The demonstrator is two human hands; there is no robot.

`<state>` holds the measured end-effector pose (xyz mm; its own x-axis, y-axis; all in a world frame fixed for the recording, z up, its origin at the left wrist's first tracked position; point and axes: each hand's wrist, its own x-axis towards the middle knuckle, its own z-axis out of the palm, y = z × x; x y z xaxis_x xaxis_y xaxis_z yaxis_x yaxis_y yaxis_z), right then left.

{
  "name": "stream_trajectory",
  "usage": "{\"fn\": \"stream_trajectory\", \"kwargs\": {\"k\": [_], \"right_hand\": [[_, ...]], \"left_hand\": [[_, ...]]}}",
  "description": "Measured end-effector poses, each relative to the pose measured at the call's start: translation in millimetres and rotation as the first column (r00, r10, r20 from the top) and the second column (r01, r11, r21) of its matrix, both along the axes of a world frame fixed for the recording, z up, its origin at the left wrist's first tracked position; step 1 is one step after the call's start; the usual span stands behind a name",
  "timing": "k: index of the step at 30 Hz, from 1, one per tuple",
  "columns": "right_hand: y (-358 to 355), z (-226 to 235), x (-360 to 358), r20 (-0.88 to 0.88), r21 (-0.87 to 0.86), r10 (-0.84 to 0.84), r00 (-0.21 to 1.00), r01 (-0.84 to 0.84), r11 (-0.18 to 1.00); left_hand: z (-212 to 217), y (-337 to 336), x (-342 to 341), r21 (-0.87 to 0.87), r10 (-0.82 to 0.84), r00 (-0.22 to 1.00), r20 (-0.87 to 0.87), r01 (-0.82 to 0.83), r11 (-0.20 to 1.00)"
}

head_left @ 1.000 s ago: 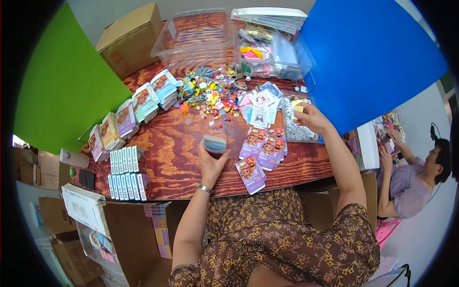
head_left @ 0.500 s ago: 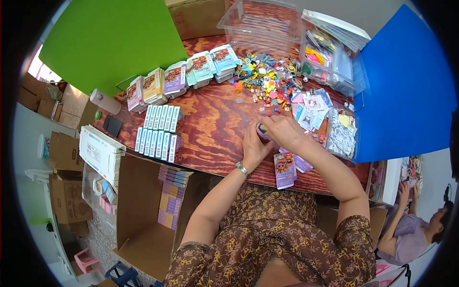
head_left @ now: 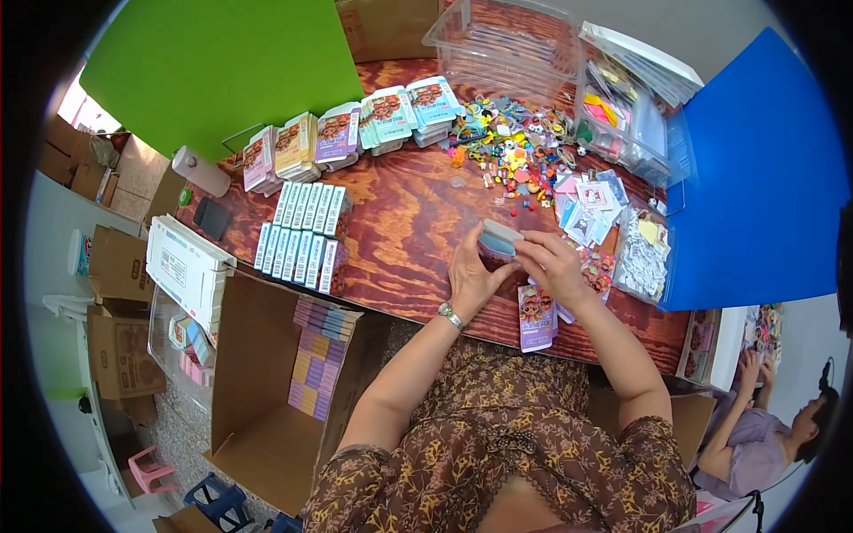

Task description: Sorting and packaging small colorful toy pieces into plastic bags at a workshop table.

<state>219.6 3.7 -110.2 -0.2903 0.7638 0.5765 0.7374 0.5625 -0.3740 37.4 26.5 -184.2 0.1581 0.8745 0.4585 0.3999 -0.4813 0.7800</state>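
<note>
Near the table's front edge, my left hand [head_left: 471, 277] is wrapped round a small cardboard box [head_left: 496, 255] with its top end open toward me. The thumb and fingers of my right hand [head_left: 555, 266] pinch the box's right side by the opening. What lies inside is hard to make out. Just below my right hand rest flat purple printed boxes [head_left: 536, 322], partly overlapping. Beyond both hands spreads a heap of small colourful trinkets [head_left: 515, 147], with a few red beads closer in. Picture cards [head_left: 588, 209] lie to the right of it.
Two rows of filled boxes [head_left: 298, 235] stand at left, below stacks of flat boxes [head_left: 338, 133]. A clear tray [head_left: 641, 262] of white slips sits at right. Green [head_left: 213, 80] and blue [head_left: 755, 178] panels flank the table. An open carton [head_left: 258, 382] stands below; a co-worker [head_left: 755, 444] sits at right.
My right hand has drawn back from over the box's mouth to its right side, so the opening now shows. The view has shifted slightly.
</note>
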Motion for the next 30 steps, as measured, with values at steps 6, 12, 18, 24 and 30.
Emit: {"fn": "stream_trajectory", "kwargs": {"k": [6, 12, 18, 24, 30], "right_hand": [[7, -17, 0, -0.077, -0.066, 0.065, 0.995, -0.07, 0.995], [12, 2, 0, -0.124, -0.17, 0.149, 0.981, -0.169, 0.971], [19, 23, -13, -0.204, -0.442, 0.031, 0.979, -0.12, 0.889], [23, 12, -10, -0.063, -0.238, 0.12, 0.991, -0.132, 0.962], [19, 15, -13, -0.061, -0.166, 0.198, 0.978, -0.206, 0.964]], "left_hand": [[-1, 3, -13, 0.168, -0.018, 0.999, 0.035, 0.012, 0.986], [5, 11, -31, 0.184, -0.126, 0.992, 0.019, 0.12, 0.976], [16, 13, -38, 0.085, -0.189, 0.98, 0.063, 0.183, 0.979], [18, 12, -29, -0.073, -0.163, 0.959, 0.232, 0.185, 0.98], [18, 9, -30, -0.132, -0.145, 0.95, 0.278, 0.187, 0.973]]}}
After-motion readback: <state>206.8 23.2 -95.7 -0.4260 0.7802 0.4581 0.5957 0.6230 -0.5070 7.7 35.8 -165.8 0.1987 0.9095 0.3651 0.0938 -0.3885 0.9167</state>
